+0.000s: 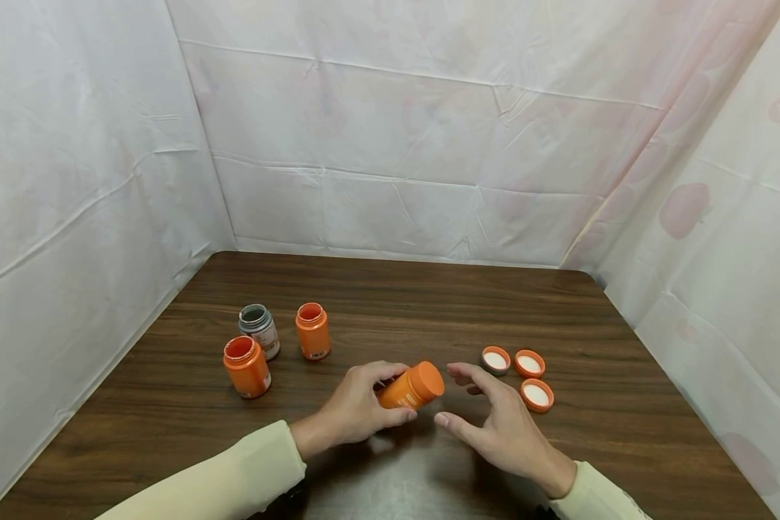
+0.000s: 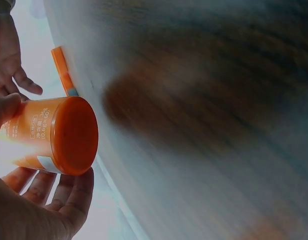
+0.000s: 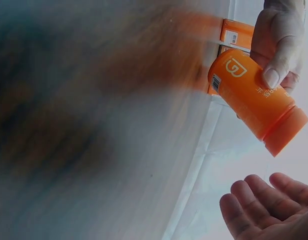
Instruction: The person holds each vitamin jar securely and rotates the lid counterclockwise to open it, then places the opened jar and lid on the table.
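Note:
My left hand [image 1: 364, 406] grips an orange bottle [image 1: 403, 391] around its body, tilted so that its orange cap [image 1: 427, 380] points to the right. In the right wrist view the cap [image 3: 286, 131] sits on the bottle [image 3: 244, 90], and the left thumb lies along its side. The left wrist view shows the round base of the bottle [image 2: 76, 135]. My right hand [image 1: 503, 426] is just right of the cap, apart from it, thumb and fingers spread with nothing between them.
On the left of the dark wooden table [image 1: 390, 289] stand two uncapped orange bottles [image 1: 250, 375] and an uncapped grey bottle [image 1: 266, 339]. Three caps, including a grey-sided one [image 1: 496, 360], lie at the right with white insides up. Light curtains [image 1: 396, 144] surround the table.

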{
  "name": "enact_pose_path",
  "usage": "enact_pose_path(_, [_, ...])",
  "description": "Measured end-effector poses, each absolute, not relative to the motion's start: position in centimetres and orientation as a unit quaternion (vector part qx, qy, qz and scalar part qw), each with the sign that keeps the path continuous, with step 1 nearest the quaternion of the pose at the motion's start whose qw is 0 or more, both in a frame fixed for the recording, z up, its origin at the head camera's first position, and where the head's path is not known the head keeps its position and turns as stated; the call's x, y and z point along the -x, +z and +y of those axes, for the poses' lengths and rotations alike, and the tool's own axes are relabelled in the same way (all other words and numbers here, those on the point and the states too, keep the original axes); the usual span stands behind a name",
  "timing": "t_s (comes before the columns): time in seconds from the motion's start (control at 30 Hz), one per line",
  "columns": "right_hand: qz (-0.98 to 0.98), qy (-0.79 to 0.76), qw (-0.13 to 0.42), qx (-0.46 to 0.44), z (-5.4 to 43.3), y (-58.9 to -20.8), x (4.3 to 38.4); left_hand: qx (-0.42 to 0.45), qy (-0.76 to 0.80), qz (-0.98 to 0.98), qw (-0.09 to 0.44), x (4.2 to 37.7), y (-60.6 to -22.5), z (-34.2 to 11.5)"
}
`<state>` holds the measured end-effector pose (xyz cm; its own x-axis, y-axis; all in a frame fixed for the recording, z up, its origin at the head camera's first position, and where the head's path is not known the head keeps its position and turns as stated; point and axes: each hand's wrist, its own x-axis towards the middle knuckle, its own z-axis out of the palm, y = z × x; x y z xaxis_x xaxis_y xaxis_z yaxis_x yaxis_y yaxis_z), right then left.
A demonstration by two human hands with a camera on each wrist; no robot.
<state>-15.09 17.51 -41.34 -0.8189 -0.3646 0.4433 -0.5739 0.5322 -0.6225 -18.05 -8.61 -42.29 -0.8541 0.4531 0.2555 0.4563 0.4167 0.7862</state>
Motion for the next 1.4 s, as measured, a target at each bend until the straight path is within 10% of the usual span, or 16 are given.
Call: enact_pose_path(1.4, [-0.863,0.406,0.143,-0.264,15.6,-41.8,15.4,0.3,-0.446,-0.843,-0.013,17.5,-42.2,-8.5])
